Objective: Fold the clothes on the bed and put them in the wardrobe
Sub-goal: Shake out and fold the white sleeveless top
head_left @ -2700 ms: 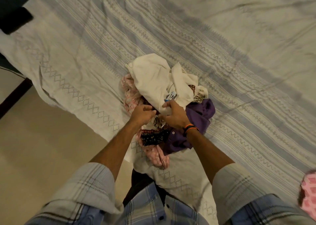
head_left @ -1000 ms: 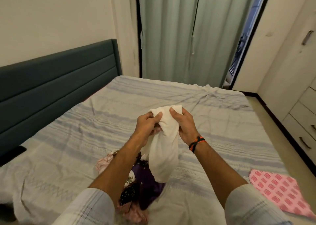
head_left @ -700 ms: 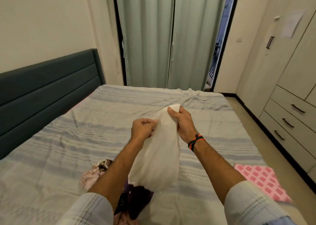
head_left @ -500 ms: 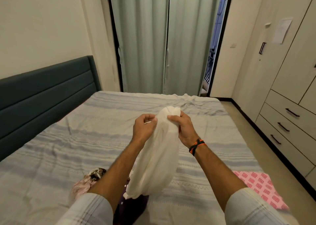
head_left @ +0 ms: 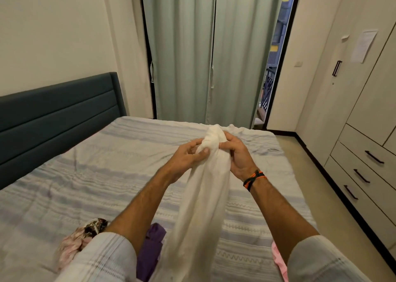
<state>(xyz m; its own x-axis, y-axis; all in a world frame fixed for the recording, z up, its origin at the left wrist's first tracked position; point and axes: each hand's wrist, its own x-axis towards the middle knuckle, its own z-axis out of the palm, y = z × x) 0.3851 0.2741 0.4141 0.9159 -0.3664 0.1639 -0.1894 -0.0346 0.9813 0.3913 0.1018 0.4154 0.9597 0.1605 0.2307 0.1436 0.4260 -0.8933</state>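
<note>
Gripping cream garment (head_left: 203,206) top, left hand (head_left: 186,159), right hand (head_left: 235,153); rest hanging below fingers.

A cream cloth (head_left: 203,198) hung bunched above the bed (head_left: 90,174); purple (head_left: 151,245) and pink (head_left: 70,245) clothes lay crumpled near its edge; wardrobe (head_left: 351,102) doors were closed.

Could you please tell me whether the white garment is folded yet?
Not folded: the white garment hangs bunched from the left hand and right hand above the bed.
</note>
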